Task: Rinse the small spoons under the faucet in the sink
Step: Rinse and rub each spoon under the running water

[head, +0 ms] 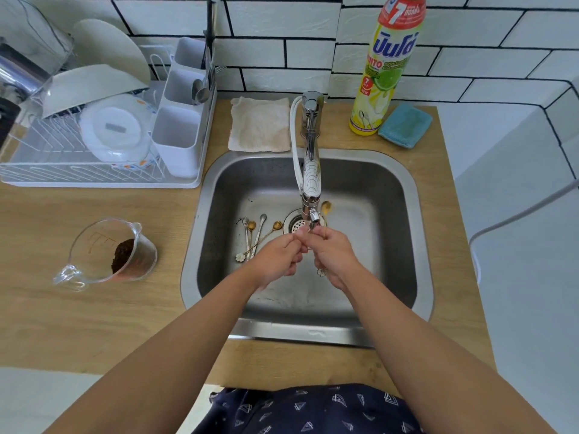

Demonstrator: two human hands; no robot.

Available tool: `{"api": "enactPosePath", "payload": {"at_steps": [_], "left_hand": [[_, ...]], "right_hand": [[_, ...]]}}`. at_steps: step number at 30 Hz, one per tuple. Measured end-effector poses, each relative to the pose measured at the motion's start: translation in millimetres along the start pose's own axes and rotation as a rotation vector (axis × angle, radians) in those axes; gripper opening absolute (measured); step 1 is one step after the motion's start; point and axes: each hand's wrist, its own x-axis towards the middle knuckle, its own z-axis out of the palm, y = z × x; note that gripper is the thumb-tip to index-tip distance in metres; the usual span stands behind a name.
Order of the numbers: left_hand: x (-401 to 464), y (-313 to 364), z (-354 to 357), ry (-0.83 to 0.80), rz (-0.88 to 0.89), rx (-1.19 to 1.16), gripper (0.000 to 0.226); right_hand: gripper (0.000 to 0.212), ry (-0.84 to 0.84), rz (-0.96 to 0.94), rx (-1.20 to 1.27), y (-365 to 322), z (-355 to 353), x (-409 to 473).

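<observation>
Held spoon (326, 211): a gold one, bowl up just right of the faucet nozzle, handle running down through the right hand, its flower-shaped end showing below the palm.
Right hand (333, 256): fingers (319, 231) curled tight round the spoon's handle, tips meeting the left hand under the nozzle.
Left hand (279, 261): fingers bent in, thumb and fingertips pinched at the same spot; whether they grip the spoon I cannot tell.
Faucet (310, 170): chrome, reaching out over the drain, with a white hose alongside it.
Other spoons (258, 234): gold and silver ones lying together on the sink floor, left of the drain.
Sink (404, 195): steel, set in the wooden counter (94, 308).
Around: cloth (260, 123) behind the sink, detergent bottle (387, 67) and blue sponge (405, 125) at back right, dish rack (94, 126) at left, measuring cup (109, 250) with dark grounds near left.
</observation>
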Motion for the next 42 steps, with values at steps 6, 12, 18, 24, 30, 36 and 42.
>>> {"api": "enactPosePath", "payload": {"at_steps": [6,12,18,24,30,36,42], "left_hand": [[-8,-11,-10,0.015,-0.054,0.003,0.026],[-11,-19,-10,0.024,-0.090,-0.008,0.025],[-10,-18,-2,0.079,-0.129,-0.038,0.023],[-12,-7,-2,0.116,-0.265,-0.073,0.034],[-14,-8,0,0.084,-0.242,-0.117,0.032],[-8,-10,1,0.118,-0.171,-0.065,0.035],[-14,-17,-7,-0.022,-0.042,0.041,0.024]], "right_hand": [[0.023,0.157,0.028,0.107,-3,-4,14],[0.011,-0.015,0.047,-0.087,12,3,4],[0.025,0.137,0.054,0.022,0,-8,12],[0.008,-0.089,0.039,-0.039,7,-2,2],[0.023,-0.078,0.074,-0.006,-3,-10,10],[0.011,-0.052,0.082,-0.065,6,0,14],[0.011,0.100,0.066,0.083,-5,-5,20]]}}
